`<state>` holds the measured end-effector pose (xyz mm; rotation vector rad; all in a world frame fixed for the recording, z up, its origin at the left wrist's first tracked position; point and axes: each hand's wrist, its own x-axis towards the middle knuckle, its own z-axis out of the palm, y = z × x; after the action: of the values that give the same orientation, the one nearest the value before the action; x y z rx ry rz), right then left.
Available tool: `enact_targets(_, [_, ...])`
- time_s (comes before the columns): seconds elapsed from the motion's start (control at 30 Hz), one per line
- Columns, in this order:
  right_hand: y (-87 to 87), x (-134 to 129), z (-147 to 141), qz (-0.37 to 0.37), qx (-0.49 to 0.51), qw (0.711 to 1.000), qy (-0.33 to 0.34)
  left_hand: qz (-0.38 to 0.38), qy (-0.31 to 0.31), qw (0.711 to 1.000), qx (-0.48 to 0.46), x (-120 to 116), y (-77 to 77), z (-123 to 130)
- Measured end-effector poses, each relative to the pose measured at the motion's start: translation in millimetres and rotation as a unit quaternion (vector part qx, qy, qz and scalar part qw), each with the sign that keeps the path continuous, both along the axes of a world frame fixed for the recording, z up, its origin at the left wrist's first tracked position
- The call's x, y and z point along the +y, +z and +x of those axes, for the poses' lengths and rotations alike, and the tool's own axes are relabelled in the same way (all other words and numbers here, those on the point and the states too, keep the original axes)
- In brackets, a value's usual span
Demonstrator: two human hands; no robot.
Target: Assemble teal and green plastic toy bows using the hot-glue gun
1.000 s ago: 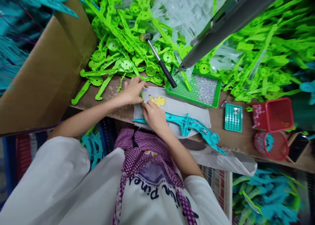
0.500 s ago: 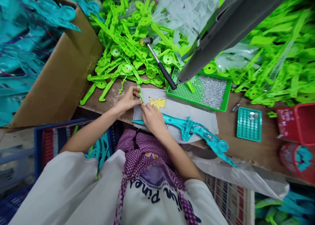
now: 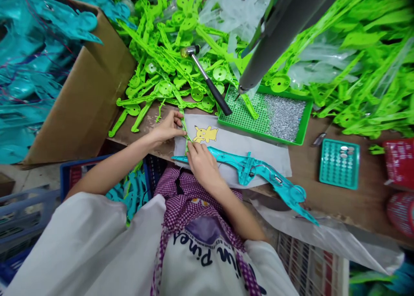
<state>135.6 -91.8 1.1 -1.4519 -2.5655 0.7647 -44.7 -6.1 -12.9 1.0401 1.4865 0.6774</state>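
Observation:
My left hand (image 3: 170, 127) pinches a narrow green plastic part (image 3: 183, 119) standing lengthwise at the left end of a pale cloth (image 3: 255, 140). Fingers of my right hand (image 3: 204, 161) are closed at the lower end of that same part, close to the left fingertips. Much of the part is hidden behind the fingers. A long curved teal plastic half-shell (image 3: 263, 170) with thin wires lies across the cloth, passing under or behind my right hand. Between the hands and the tray, a yellow cartoon figure (image 3: 207, 134) is printed on the cloth.
A hammer (image 3: 210, 86) rests on heaped green parts (image 3: 168, 58) and a green tray (image 3: 258, 134) of small metal pieces. A grey tool (image 3: 268, 41) hangs overhead. At left stands a cardboard box (image 3: 87, 76) of teal parts; at right, a teal tray (image 3: 339, 166).
The view has shifted slightly, so the overhead tool and right-hand trays sit differently. Both hands stay at the green part, with only a small shift of the right fingers.

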Motion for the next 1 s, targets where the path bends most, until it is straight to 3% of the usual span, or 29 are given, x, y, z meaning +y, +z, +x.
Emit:
enact_targets(0.2, [-3.3, 1.5, -0.4, 0.009, -0.002, 1.0, 0.007, -0.015, -0.01, 1.0, 0.015, 2.3, 4.4, 0.0])
enact_targets(0.8, [-3.5, 0.5, -0.9, -0.001, 0.003, 1.0, 0.002, 0.025, 0.003, 0.996, 0.081, -1.4, -14.9, 6.8])
enact_targets(1.0, [9.7, 1.6, 9.0, 0.009, 0.002, 0.998, -0.061, 0.041, -0.005, 0.996, 0.078, -1.9, -19.2, 4.7])
